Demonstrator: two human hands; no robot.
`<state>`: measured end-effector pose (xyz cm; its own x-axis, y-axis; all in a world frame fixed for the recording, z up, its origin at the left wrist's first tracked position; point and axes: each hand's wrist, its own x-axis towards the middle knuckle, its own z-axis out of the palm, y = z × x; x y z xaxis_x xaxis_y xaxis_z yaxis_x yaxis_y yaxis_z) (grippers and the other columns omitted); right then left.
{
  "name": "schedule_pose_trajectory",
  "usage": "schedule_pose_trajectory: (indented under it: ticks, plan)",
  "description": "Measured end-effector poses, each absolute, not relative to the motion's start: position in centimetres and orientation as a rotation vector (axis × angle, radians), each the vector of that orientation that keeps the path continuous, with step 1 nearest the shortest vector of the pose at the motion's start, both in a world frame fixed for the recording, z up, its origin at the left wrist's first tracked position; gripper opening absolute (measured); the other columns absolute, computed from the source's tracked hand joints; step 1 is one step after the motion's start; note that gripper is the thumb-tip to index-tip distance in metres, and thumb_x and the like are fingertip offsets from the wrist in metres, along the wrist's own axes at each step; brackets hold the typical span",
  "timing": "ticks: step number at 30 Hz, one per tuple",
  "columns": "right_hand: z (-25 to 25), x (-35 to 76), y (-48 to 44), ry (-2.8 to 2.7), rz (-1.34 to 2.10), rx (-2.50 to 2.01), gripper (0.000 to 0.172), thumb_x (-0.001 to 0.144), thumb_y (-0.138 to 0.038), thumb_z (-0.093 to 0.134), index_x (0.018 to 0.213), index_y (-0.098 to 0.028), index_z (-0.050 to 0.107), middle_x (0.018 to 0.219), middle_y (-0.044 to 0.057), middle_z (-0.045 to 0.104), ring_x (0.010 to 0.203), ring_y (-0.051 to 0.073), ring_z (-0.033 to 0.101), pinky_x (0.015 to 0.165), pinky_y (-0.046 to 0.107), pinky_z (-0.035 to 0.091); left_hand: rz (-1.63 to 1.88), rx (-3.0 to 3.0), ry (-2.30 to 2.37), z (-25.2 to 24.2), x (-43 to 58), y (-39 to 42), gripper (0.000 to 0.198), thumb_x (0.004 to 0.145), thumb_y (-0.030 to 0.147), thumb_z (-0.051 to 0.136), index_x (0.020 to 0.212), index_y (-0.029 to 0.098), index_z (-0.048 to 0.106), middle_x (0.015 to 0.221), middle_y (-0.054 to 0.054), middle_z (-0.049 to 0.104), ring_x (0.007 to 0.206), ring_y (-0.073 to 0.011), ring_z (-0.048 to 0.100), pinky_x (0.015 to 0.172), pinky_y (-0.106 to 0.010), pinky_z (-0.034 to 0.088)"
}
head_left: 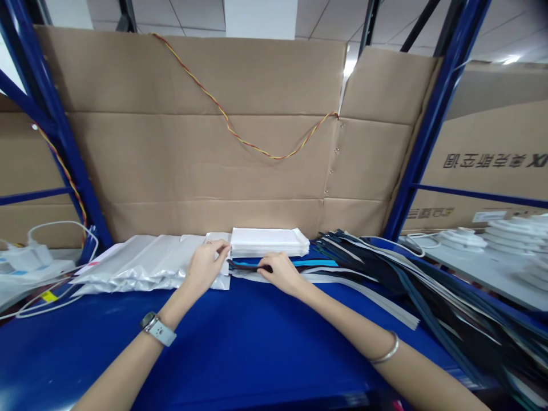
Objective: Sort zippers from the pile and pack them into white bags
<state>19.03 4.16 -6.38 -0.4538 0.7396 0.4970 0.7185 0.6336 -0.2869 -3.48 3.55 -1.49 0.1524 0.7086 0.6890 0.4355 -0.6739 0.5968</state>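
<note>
While the right hand (279,273) sits on the dark zipper strip (245,265), its thumb and fingers look pressed together, pinching the strip rather than spread. Strip's long axis runs side to side across the bench, along the front of the folded white packets (269,242). Its free end sticks out left of the right hand, toward the left hand (205,267).

Right hand is nearer and on the strip. Left hand is just beside the free end, with no clear contact. Left fingers are bunched at the corner of a white poly bag (218,246); can't tell whether they're pinching it or only resting there. Bag sits at the right end of a low stack of silvery poly bags (145,262).

A bright blue strip (314,263) continues on the same line right of the right hand; can't tell if it's the same piece. Pile of long dark zippers (385,273) fans out further right on the blue workbench (214,348). Watch (157,329) on left wrist, metal bangle (385,349) on right. Corrugated cardboard sheets (192,125) back the blue steel rack (436,114).
</note>
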Motion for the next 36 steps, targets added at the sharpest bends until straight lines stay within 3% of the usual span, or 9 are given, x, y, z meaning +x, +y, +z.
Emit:
schedule_pose_trajectory:
  ticks: [6,8,11,14,21,25,27,31,36]
  plan:
    - [-4.4,20.5,3.5,-2.091,0.588,-0.921,0.028,0.090,-0.033,0.043,0.081,-0.015,0.064,0.082,0.005,0.067,0.075,0.016,0.058,0.069,0.027,0.041,1.121,2.601,1.131,-1.5,-3.4,3.2,0.031,0.078,0.022,0.059,0.109,0.020,0.060,0.110,-0.007,0.063,0.104,-0.0226,0.054,0.090,-0.037,0.040]
    - [-3.8,20.8,3.3,-2.058,0.722,-0.865,0.031,0.090,-0.034,0.042,0.079,-0.015,0.063,0.080,0.005,0.066,0.074,0.015,0.059,0.070,0.026,0.042,0.966,2.601,1.120,-1.3,-3.0,2.3,0.035,0.080,0.028,0.058,0.114,0.021,0.058,0.114,-0.007,0.062,0.106,-0.0225,0.053,0.092,-0.037,0.039]
    - [-3.0,21.1,3.1,-1.977,0.771,-0.854,0.032,0.089,-0.035,0.043,0.073,-0.014,0.062,0.075,0.005,0.065,0.073,0.015,0.059,0.074,0.028,0.042,0.825,2.458,1.075,-0.9,-2.2,0.8,0.032,0.090,0.038,0.041,0.109,0.021,0.060,0.101,-0.005,0.066,0.093,-0.0201,0.059,0.086,-0.035,0.042]
    - [-2.6,21.2,2.8,-1.910,0.827,-0.892,0.033,0.088,-0.034,0.044,0.068,-0.014,0.061,0.072,0.005,0.065,0.073,0.015,0.059,0.079,0.030,0.041,0.815,2.281,1.035,-0.7,-1.7,0.1,0.049,0.095,0.043,0.023,0.087,0.018,0.064,0.088,-0.004,0.068,0.085,-0.0185,0.060,0.081,-0.032,0.042]
    - [-3.0,21.5,3.0,-1.886,0.980,-0.970,0.035,0.088,-0.035,0.038,0.071,-0.014,0.060,0.074,0.007,0.066,0.077,0.017,0.060,0.080,0.033,0.041,0.925,2.152,1.075,-2.0,-1.8,1.9,0.037,0.093,0.042,0.033,0.078,0.016,0.055,0.060,-0.001,0.060,0.061,-0.0142,0.054,0.063,-0.026,0.040]
    - [-3.4,20.3,2.1,-1.861,0.387,-1.098,0.025,0.080,-0.035,0.056,0.095,-0.015,0.058,0.101,0.011,0.062,0.098,0.023,0.054,0.088,0.038,0.036,1.085,2.265,1.221,-2.4,-1.7,2.1,0.039,0.093,0.041,0.032,0.068,0.017,0.050,0.056,0.001,0.053,0.058,-0.0129,0.051,0.062,-0.026,0.037]
    - [-3.5,19.2,1.2,-1.870,0.170,-1.085,0.026,0.079,-0.035,0.059,0.097,-0.017,0.057,0.102,0.010,0.061,0.100,0.023,0.052,0.089,0.038,0.034,1.094,2.368,1.233,-2.4,-1.3,1.5,0.036,0.093,0.040,0.032,0.070,0.018,0.051,0.060,0.002,0.053,0.060,-0.0130,0.050,0.062,-0.026,0.036]
    - [-3.7,17.4,-0.1,-2.063,0.490,-0.940,0.020,0.087,-0.032,0.049,0.081,-0.017,0.059,0.080,0.004,0.064,0.075,0.016,0.057,0.073,0.029,0.040,1.007,2.455,1.159,-2.3,-0.5,0.3,0.034,0.094,0.036,0.031,0.071,0.018,0.048,0.061,0.003,0.051,0.059,-0.0126,0.048,0.058,-0.024,0.034]
    - [-3.7,17.2,-0.2,-2.014,0.765,-0.821,0.021,0.087,-0.030,0.047,0.074,-0.016,0.054,0.069,0.000,0.059,0.066,0.012,0.053,0.064,0.024,0.039,1.013,2.488,1.172,-2.2,0.0,-0.4,0.033,0.094,0.034,0.031,0.071,0.018,0.048,0.062,0.003,0.052,0.058,-0.0121,0.048,0.057,-0.023,0.033]
